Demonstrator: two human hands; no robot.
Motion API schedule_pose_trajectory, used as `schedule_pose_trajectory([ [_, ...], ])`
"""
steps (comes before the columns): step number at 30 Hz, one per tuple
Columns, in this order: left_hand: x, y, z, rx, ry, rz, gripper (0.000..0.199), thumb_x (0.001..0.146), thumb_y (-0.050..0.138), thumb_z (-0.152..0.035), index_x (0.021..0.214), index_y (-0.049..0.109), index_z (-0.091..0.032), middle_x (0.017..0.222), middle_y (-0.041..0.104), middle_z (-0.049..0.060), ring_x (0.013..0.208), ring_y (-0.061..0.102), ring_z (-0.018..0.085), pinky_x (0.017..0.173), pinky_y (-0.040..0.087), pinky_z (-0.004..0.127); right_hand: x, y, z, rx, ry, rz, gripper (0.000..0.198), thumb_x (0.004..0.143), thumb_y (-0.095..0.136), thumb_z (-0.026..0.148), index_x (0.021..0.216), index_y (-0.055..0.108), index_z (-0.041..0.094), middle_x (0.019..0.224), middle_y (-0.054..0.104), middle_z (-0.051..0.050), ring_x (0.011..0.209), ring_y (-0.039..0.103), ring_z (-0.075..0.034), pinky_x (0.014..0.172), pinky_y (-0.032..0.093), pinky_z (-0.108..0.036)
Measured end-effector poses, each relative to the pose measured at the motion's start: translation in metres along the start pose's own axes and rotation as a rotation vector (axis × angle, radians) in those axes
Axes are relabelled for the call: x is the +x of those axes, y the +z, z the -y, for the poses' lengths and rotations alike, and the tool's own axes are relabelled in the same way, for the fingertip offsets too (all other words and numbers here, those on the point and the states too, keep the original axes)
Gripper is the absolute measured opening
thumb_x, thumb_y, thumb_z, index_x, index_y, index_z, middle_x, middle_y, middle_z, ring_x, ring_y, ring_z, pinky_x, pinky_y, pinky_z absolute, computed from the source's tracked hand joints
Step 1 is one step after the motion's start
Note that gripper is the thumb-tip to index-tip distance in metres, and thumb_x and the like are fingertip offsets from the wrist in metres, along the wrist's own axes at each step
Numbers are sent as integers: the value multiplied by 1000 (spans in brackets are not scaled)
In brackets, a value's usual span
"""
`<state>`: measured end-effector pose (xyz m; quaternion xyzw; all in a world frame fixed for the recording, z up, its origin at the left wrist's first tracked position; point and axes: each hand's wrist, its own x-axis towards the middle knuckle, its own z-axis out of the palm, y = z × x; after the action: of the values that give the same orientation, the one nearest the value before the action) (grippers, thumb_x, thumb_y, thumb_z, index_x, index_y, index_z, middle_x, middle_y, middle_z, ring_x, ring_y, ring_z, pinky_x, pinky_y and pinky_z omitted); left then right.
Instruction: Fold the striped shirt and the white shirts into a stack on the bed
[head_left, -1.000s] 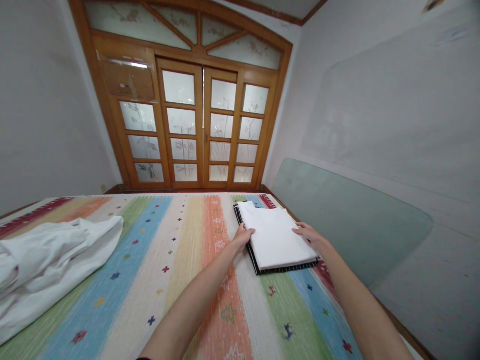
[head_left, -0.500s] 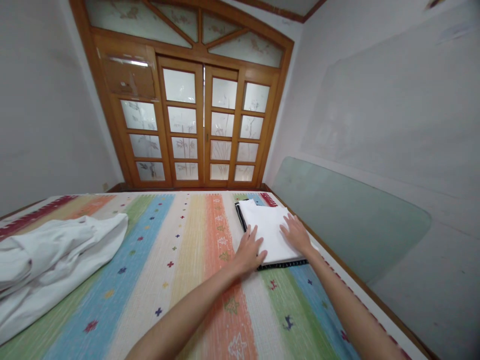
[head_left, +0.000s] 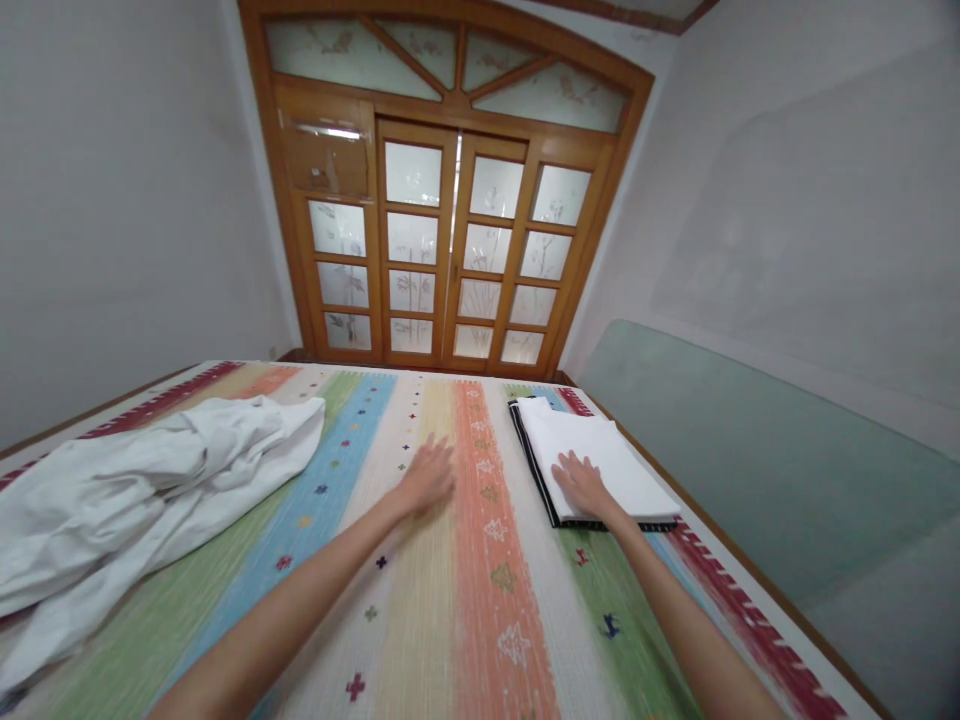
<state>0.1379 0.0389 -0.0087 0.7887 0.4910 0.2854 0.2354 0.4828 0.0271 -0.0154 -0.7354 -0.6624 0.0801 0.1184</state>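
A folded white garment [head_left: 630, 465] lies flat on top of a folded black one with light markings [head_left: 534, 470], which shows along the left and near edges. On the near left part of the white garment rests my right hand [head_left: 583, 484], fingers spread and holding nothing. My left hand [head_left: 429, 474] is over the striped bedspread [head_left: 420, 620], left of the folded stack and apart from it. It is slightly blurred, with its fingers stretched out and nothing in them. Farther left, a crumpled white garment [head_left: 172, 470] lies in loose folds.
A pale green panel [head_left: 735, 440] stands along the wall on the right, beside the bed's edge. Beyond the far end of the bed are wooden doors [head_left: 450, 240] with frosted panes. Plain walls rise on both sides.
My left hand has left the white folded garment and moved left over the bedspread. My right hand has shifted toward the garment's near left part. The view has turned left.
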Motion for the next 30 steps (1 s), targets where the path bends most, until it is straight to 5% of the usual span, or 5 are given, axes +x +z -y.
schedule_pose_trajectory([
  [7,-76,-162,98,707,-333,-365,62,78,56,-31,134,49,-5,149,39,26,145,19,44,114,15,61,-36,13,71,2,-300,3,53,94,43,41,141,50,16,155,34,-16,145,24,-37,115,17,-58],
  [11,-123,-215,116,888,-381,-617,71,81,54,-39,142,38,-7,152,36,22,141,24,45,111,26,56,-50,18,103,47,-454,60,45,93,44,35,133,56,18,148,46,-15,142,33,-33,113,23,-57],
  [19,-128,-245,99,920,-478,-465,37,89,32,-18,107,63,-7,114,62,22,110,58,33,94,45,42,-62,23,143,165,-604,147,34,90,51,30,115,67,15,137,56,-18,132,47,-29,110,32,-48],
  [25,-121,-261,96,900,-586,-392,44,82,55,-32,119,56,-8,119,59,24,108,59,36,86,50,41,-67,30,159,259,-729,183,29,89,54,30,109,69,16,123,65,-16,123,55,-27,104,39,-44],
  [30,-116,-265,100,823,-618,-227,24,83,51,-25,97,66,-14,108,67,21,99,65,34,74,50,37,-74,30,172,319,-800,277,24,87,54,24,104,70,16,113,69,-13,108,63,-24,96,46,-39],
])
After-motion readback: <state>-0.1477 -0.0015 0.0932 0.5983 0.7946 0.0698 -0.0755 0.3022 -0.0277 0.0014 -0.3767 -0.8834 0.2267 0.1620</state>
